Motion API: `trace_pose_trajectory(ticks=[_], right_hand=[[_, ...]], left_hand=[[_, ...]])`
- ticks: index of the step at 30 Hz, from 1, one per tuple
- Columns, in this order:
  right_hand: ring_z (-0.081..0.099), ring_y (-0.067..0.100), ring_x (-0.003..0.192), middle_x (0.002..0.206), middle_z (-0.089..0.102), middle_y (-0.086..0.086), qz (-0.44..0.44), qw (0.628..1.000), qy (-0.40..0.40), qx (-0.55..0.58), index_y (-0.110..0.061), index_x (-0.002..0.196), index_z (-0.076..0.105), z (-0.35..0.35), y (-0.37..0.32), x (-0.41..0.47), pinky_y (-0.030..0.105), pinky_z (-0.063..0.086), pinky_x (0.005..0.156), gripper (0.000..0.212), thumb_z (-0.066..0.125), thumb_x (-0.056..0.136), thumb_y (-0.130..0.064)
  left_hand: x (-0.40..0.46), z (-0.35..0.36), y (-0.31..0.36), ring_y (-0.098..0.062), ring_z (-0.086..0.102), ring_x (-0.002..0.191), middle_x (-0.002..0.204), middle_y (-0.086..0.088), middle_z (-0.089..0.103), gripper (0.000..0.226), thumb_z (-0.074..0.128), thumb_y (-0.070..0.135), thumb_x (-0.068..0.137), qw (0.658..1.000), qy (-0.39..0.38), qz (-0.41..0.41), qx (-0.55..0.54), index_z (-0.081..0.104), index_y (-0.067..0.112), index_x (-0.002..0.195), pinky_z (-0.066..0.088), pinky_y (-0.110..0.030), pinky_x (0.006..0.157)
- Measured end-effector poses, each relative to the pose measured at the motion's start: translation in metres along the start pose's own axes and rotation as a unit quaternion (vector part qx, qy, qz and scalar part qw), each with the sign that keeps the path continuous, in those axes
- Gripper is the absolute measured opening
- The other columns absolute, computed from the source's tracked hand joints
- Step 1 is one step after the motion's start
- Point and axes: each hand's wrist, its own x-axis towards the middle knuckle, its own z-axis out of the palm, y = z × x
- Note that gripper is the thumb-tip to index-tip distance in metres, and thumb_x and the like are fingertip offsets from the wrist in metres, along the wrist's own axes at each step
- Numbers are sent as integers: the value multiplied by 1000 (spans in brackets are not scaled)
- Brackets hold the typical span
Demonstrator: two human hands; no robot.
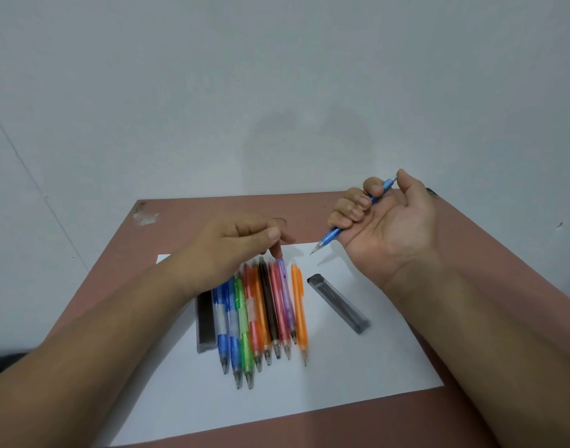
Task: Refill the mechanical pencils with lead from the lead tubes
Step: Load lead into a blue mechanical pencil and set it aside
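Lead tube (338,304) — thin leads inside — beside pencils (264,315).

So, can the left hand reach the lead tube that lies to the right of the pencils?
Probably yes. The left hand hovers over the pencil row, and the lead tube lies uncovered on the paper, apart from the orange pencil. The right hand is farther back.

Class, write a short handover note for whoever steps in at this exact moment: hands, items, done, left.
Right hand: grips a blue mechanical pencil, tip toward the white paper sheet.
Left hand: fingertip touches the capped ends of the row of coloured pencils.
Grey lead tube lies beside the row; a dark lead tube at its left.
Done: unclear.
Left: refill pencils.
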Motion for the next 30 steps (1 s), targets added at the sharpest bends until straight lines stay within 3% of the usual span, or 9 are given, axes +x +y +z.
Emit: trace_pose_trajectory(ticks=[5, 7, 13, 25, 30], right_hand=[[33, 17, 51, 65, 36, 1, 2, 1000, 2, 7, -14, 65, 45, 2, 0, -2, 27, 35, 50, 47, 36, 98, -46], [33, 17, 52, 65, 36, 1, 5, 1000, -5, 8, -14, 66, 45, 2, 1, -3, 27, 35, 51, 43, 37, 97, -43], [33, 17, 53, 65, 36, 1, 4, 1000, -28, 9, -15, 67, 44, 2, 0, -3, 28, 35, 52, 41, 38, 98, -41], [33, 17, 54, 66, 36, 1, 0, 999, -33, 4, -14, 67, 44, 1, 0, -2, 28, 35, 53, 39, 39, 95, -40], [35, 17, 55, 66, 37, 2, 0, 999, -53, -3, -14, 68, 45, 1, 0, -2, 29, 36, 53, 41, 38, 97, -41]], left_hand=[[2, 5, -1, -8, 66, 92, 105, 19, 71, 28, 57, 55, 88, 997, -23, 10, 66, 65, 63, 113, 52, -31, 83], [2, 7, 3, -2, 63, 92, 101, 22, 69, 31, 54, 55, 89, 995, -32, 34, 92, 61, 66, 117, 49, -22, 79], [2, 10, 9, -1, 62, 98, 102, 24, 68, 29, 56, 52, 89, 990, -28, 53, 131, 58, 73, 109, 45, -22, 77], [1, 11, 12, 2, 62, 100, 104, 27, 69, 39, 66, 31, 96, 990, -23, 48, 132, 61, 65, 115, 44, -20, 75], [1, 11, 13, 2, 62, 98, 103, 26, 69, 37, 67, 34, 95, 990, -18, 49, 133, 62, 66, 113, 44, -24, 76]])
